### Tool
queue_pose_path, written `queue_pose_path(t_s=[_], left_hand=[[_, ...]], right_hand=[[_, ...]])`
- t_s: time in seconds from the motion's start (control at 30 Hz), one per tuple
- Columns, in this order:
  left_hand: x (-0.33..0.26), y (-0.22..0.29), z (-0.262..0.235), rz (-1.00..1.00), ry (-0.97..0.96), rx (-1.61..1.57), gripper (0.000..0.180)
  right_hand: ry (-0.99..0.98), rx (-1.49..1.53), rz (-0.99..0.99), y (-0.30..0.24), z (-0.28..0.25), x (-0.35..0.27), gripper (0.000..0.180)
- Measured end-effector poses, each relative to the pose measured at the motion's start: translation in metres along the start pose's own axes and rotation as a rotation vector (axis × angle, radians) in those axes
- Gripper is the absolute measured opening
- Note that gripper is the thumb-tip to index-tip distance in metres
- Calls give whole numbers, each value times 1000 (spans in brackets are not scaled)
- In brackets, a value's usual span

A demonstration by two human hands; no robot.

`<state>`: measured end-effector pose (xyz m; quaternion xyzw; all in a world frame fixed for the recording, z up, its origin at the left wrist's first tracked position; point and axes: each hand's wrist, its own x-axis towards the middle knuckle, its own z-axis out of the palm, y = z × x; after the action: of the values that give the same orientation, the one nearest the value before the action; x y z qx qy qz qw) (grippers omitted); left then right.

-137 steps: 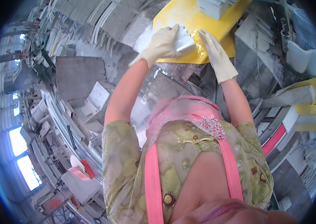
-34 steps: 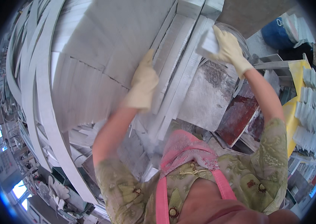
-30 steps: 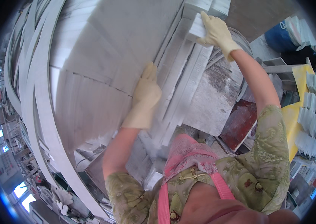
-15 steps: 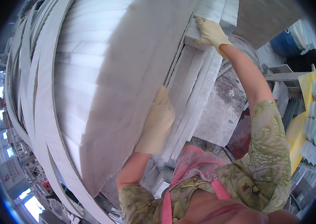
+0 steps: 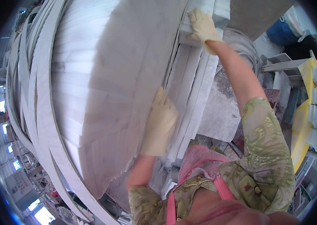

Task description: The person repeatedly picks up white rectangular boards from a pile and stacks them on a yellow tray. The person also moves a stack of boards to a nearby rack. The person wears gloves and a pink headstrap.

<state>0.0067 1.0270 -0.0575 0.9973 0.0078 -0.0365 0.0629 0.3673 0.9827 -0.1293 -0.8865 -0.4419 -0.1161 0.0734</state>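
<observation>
A big stack of white marble strips fills the left and centre, its layered edges toward me. My left hand, in a pale yellow glove, presses flat against the stack's right edge where it meets a row of narrower white slabs. My right hand, also gloved, reaches far up and grips a small white stone block on top of those slabs.
Long curved white stone strips stand at the left. A grey slab lies right of the narrow slabs. A yellow tray with white tiles is at the right edge, a blue drum at the upper right.
The view has closed in on the stone stack. My left hand slid down along its right edge; my right hand carried the small block up onto the narrow slabs.
</observation>
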Motion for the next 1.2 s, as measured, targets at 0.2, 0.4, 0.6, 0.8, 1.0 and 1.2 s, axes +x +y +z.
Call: queue_pose_path(t_s=[0.2, 0.4, 0.6, 0.8, 1.0, 1.2], left_hand=[[6, 5, -6, -70, 75, -176, 28], [3, 5, -9, -135, 53, -190, 36], [7, 8, -17, -140, 3, -223, 39], [16, 23, 15, -20, 333, -347, 39], [49, 37, 52, -140, 208, -158, 22], [37, 19, 14, -455, -273, -16, 21]], right_hand=[[143, 55, 109, -15, 7, -14, 93], [204, -39, 127, -20, -1, -9, 86], [-291, -223, 150, -25, -23, 17, 81], [232, 380, -37, 26, 12, -21, 79], [172, 718, 185, 88, 71, -126, 70], [69, 1440, 728, 37, 43, -106, 74]])
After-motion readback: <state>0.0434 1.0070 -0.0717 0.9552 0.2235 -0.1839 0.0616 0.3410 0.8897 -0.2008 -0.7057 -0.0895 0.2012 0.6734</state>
